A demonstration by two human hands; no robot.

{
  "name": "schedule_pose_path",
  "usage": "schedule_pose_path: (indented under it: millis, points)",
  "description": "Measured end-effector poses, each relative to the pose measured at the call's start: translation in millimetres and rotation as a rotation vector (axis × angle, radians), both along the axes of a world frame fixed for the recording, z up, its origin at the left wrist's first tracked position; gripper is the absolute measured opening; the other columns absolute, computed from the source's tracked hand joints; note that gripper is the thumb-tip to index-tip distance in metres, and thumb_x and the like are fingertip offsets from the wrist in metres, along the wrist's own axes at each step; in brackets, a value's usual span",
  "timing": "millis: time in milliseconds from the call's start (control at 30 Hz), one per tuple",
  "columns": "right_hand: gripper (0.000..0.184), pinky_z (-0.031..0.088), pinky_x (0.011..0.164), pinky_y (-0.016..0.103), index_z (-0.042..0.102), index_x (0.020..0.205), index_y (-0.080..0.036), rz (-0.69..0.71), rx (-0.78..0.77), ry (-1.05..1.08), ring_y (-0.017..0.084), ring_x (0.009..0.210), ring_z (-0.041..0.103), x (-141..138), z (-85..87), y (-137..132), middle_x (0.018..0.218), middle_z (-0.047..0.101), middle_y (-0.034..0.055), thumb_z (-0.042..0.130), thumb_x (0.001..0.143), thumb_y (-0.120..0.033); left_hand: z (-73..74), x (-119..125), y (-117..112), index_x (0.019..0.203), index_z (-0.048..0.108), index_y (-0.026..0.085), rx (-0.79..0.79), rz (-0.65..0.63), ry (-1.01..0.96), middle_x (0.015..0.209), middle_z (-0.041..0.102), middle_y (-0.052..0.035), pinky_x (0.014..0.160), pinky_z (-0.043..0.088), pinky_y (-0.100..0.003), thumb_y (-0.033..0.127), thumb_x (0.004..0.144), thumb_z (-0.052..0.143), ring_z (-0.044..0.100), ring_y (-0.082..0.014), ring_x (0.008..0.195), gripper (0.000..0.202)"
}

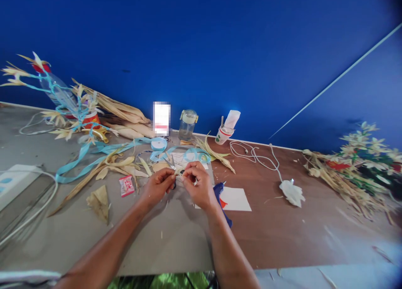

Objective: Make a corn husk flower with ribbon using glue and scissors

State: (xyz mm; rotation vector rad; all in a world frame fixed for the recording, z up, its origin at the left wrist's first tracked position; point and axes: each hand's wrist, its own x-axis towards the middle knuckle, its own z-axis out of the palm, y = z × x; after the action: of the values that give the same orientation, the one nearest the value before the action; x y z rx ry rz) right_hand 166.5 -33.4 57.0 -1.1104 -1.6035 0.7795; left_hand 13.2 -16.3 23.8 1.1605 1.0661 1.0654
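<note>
Standing beside the table, I see both hands meet over the far part of the grey mat. The left hand and the right hand pinch a small pale husk strip between thumb and fingertips. The fingers of both hands are closed on it, and it is held just above the mat, between the two hands. The strip is so small and so covered by the fingertips that I cannot tell its full shape. Something dark shows below the left thumb, but it is too hidden to name. A blue glue gun lies just beside the right wrist, which covers most of it; only a part near the white paper and a dark end below the forearm are visible. Behind the hands a light blue ribbon runs across dried husks, with a ribbon spool, a glass jar and a paper cup near the blue wall. One object next to the jar is blurred out. A white cable lies on the brown table. The flower bundle at the right is soft and cut off by the edge of the picture.
</note>
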Motion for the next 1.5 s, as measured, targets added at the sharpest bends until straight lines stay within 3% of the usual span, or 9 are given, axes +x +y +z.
schedule_pose_path:
  millis: [333, 733, 1000, 1100, 1200, 1267, 1367, 1500]
  points:
    - [0.01, 0.046, 0.071, 0.029, 0.057, 0.074, -0.019, -0.047, 0.135, -0.211, 0.018, 0.088, 0.054, -4.2, -4.2, 0.1, 0.095, 0.051, 0.0078, 0.052, 0.076, -0.011, -9.3, -0.1, 2.7, 0.07, 0.06, 0.018, 0.145, -0.004, 0.044, 0.058, 0.049, 0.003, 0.054, 0.034, -0.023, 0.035, 0.076, 0.064, 0.042, -0.0104, 0.055, 0.018]
    - [0.011, 0.047, 0.078, 0.03, 0.057, 0.075, -0.019, -0.071, 0.181, -0.257, 0.019, 0.091, 0.055, -4.4, -7.1, 2.4, 0.094, 0.05, 0.0079, 0.051, 0.077, -0.011, -9.6, -0.1, -1.7, 0.079, 0.06, 0.017, 0.117, -0.052, 0.064, 0.065, 0.05, 0.0029, 0.055, 0.034, -0.023, 0.036, 0.076, 0.063, 0.043, -0.0111, 0.059, 0.019]
    - [0.01, 0.047, 0.08, 0.032, 0.06, 0.08, -0.019, -0.082, 0.198, -0.25, 0.02, 0.094, 0.054, -4.9, -8.2, 1.8, 0.097, 0.051, 0.0085, 0.052, 0.08, -0.013, -7.1, 2.5, -0.8, 0.072, 0.058, 0.018, 0.198, 0.025, 0.134, 0.062, 0.051, 0.0028, 0.055, 0.035, -0.023, 0.034, 0.079, 0.06, 0.043, -0.0108, 0.058, 0.018]
    - [0.014, 0.046, 0.076, 0.032, 0.06, 0.091, -0.02, -0.196, 0.195, -0.129, 0.018, 0.086, 0.053, -4.4, -8.3, 0.6, 0.103, 0.052, 0.0084, 0.057, 0.078, -0.016, -6.3, 1.3, -0.6, 0.074, 0.058, 0.018, 0.212, 0.093, 0.101, 0.062, 0.05, 0.0032, 0.055, 0.035, -0.023, 0.034, 0.078, 0.061, 0.043, -0.0106, 0.057, 0.017]
    - [0.017, 0.044, 0.07, 0.029, 0.059, 0.092, -0.02, -0.306, 0.041, 0.149, 0.014, 0.072, 0.05, -2.9, -9.6, 1.2, 0.094, 0.056, 0.0048, 0.06, 0.075, -0.021, -6.7, -0.5, -1.1, 0.073, 0.058, 0.019, 0.256, 0.177, 0.087, 0.062, 0.05, 0.0031, 0.056, 0.037, -0.023, 0.032, 0.076, 0.062, 0.044, -0.011, 0.058, 0.014]
    - [0.011, 0.041, 0.064, 0.027, 0.06, 0.081, -0.019, -0.225, -0.174, 0.365, 0.012, 0.064, 0.048, -2.8, -10.2, 2.0, 0.076, 0.056, 0.0007, 0.061, 0.075, -0.029, -8.1, -1.5, -1.6, 0.073, 0.06, 0.02, 0.294, 0.216, 0.099, 0.063, 0.053, 0.0024, 0.058, 0.039, -0.024, 0.031, 0.076, 0.063, 0.046, -0.0119, 0.06, 0.012]
    - [0.026, 0.036, 0.056, 0.025, 0.06, 0.064, -0.017, 0.004, -0.499, 0.58, 0.01, 0.055, 0.045, -6.0, -9.5, 1.6, 0.061, 0.055, -0.0011, 0.066, 0.072, -0.042, -11.1, -2.0, -2.2, 0.074, 0.063, 0.02, 0.363, 0.245, 0.121, 0.066, 0.057, 0.0009, 0.062, 0.041, -0.025, 0.028, 0.075, 0.064, 0.05, -0.0135, 0.064, 0.008]
    - [0.036, 0.033, 0.053, 0.024, 0.062, 0.058, -0.015, 0.085, -0.645, 0.701, 0.008, 0.051, 0.045, -14.6, -7.0, -0.9, 0.059, 0.058, -0.0003, 0.073, 0.065, -0.048, -12.4, -1.5, -2.1, 0.075, 0.066, 0.02, 0.443, 0.242, 0.046, 0.069, 0.059, 0.0001, 0.063, 0.043, -0.026, 0.024, 0.074, 0.065, 0.052, -0.0134, 0.065, 0.004]
